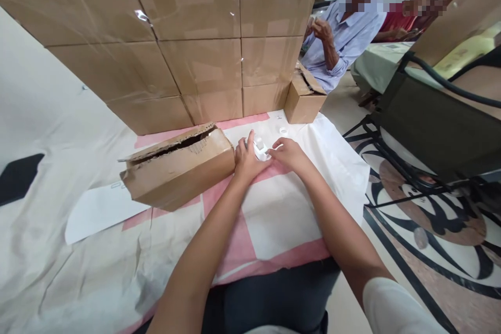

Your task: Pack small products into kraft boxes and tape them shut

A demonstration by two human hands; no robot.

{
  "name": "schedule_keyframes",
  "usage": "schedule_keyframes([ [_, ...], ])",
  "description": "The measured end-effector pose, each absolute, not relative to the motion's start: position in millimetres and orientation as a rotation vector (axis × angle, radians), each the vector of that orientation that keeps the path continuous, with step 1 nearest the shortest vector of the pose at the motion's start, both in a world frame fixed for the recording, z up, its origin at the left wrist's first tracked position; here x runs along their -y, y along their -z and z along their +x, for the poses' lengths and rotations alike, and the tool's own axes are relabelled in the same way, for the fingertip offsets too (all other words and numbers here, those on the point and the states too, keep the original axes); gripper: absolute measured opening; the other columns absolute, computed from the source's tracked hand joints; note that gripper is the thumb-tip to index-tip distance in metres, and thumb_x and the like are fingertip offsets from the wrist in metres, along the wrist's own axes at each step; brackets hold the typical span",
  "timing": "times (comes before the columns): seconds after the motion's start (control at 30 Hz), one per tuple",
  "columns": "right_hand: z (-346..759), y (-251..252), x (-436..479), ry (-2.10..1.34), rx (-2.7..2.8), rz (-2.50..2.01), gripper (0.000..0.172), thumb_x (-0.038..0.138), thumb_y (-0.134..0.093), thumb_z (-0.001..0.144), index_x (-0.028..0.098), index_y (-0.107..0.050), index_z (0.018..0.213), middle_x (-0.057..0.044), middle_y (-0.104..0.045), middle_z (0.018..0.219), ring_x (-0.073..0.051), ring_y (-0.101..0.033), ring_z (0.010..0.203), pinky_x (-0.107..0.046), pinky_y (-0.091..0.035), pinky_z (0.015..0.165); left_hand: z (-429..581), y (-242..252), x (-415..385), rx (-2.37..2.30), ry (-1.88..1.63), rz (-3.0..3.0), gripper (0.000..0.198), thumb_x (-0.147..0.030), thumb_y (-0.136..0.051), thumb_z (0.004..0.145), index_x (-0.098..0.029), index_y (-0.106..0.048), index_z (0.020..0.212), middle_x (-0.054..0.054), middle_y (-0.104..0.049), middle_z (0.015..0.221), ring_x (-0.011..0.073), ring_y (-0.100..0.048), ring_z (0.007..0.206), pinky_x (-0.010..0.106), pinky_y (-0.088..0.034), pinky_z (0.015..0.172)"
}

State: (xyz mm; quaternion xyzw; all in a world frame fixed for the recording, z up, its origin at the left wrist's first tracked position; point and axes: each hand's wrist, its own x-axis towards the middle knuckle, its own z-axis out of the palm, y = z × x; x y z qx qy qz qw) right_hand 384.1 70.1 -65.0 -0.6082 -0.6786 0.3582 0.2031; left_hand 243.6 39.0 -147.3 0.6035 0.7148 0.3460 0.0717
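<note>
A small white object point(259, 146), perhaps plastic, is between my hands over the pink and white cloth. My left hand point(247, 160) curls around its left and near side, with the thumb stretched to the right below it. From the right, my right hand point(290, 154) pinches its near right edge between thumb and forefinger. The exact kind of the piece is too small to tell. Just beyond my right fingers lies a white ring point(283, 130), which looks like a tape roll. Left of my left hand stands a long cardboard box point(183, 177) with a torn, partly open top.
Taped cardboard cartons point(201, 62) are stacked across the back. A smaller box point(306, 102) sits at their right end. White paper point(104, 214) and a dark flat item point(20, 177) lie left. A dark chair point(434, 115) and two people point(338, 36) are at right.
</note>
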Motion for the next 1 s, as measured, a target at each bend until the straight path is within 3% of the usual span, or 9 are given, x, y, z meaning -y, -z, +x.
schedule_keyframes([
  [0.17, 390.5, 56.8, -72.2, -1.187, 1.772, -1.725, 0.018, 0.020, -0.074, 0.076, 0.021, -0.057, 0.080, 0.002, -0.064, 0.060, -0.010, -0.048, 0.043, -0.022, -0.035, 0.042, 242.6, 144.9, -39.5, -2.102, -1.043, 1.793, 0.116, -0.055, -0.081, 0.063, -0.026, -0.020, 0.158, 0.017, -0.041, 0.141, 0.0376, -0.048, 0.128, 0.050, -0.035, 0.111],
  [0.37, 389.7, 55.3, -70.4, -1.311, 1.772, -1.750, 0.014, 0.015, -0.074, 0.073, 0.018, -0.060, 0.070, 0.003, -0.055, 0.046, -0.012, -0.049, 0.036, -0.023, -0.038, 0.035, 242.7, 142.4, -38.4, -2.061, -1.088, 1.783, 0.113, -0.050, -0.082, 0.063, -0.025, -0.023, 0.157, 0.017, -0.040, 0.139, 0.0368, -0.046, 0.129, 0.048, -0.034, 0.112],
  [0.6, 386.7, 56.3, -67.2, -1.334, 1.785, -1.703, 0.026, 0.023, -0.074, 0.075, 0.017, -0.056, 0.056, 0.003, -0.049, 0.043, -0.010, -0.046, 0.035, -0.022, -0.038, 0.034, 242.6, 142.1, -35.8, -1.963, -1.167, 1.727, 0.108, -0.048, -0.080, 0.068, -0.027, -0.022, 0.157, 0.016, -0.036, 0.145, 0.0352, -0.043, 0.135, 0.046, -0.033, 0.114],
  [0.77, 397.5, 59.6, -66.8, -1.321, 1.795, -1.676, 0.029, 0.032, -0.073, 0.074, 0.019, -0.054, 0.056, 0.004, -0.046, 0.041, -0.010, -0.043, 0.035, -0.022, -0.030, 0.032, 241.1, 140.2, -33.0, -1.885, -1.153, 1.677, 0.110, -0.044, -0.083, 0.066, -0.032, -0.022, 0.156, 0.015, -0.031, 0.151, 0.0354, -0.044, 0.136, 0.044, -0.035, 0.113],
  [0.87, 405.2, 62.0, -62.6, -1.280, 1.810, -1.642, 0.033, 0.037, -0.074, 0.072, 0.020, -0.051, 0.054, 0.006, -0.043, 0.041, -0.009, -0.040, 0.036, -0.022, -0.032, 0.035, 241.2, 141.2, -33.6, -1.859, -1.180, 1.654, 0.107, -0.045, -0.083, 0.067, -0.033, -0.023, 0.155, 0.015, -0.031, 0.152, 0.0364, -0.044, 0.136, 0.044, -0.036, 0.113],
  [1.0, 410.0, 70.6, -52.8, -1.223, 1.816, -1.661, 0.046, 0.046, -0.073, 0.074, 0.023, -0.042, 0.048, 0.005, -0.041, 0.039, -0.009, -0.035, 0.035, -0.024, -0.032, 0.037, 240.8, 142.8, -35.2, -1.825, -1.198, 1.634, 0.109, -0.048, -0.083, 0.067, -0.034, -0.023, 0.156, 0.015, -0.032, 0.152, 0.0374, -0.041, 0.139, 0.045, -0.036, 0.113],
])
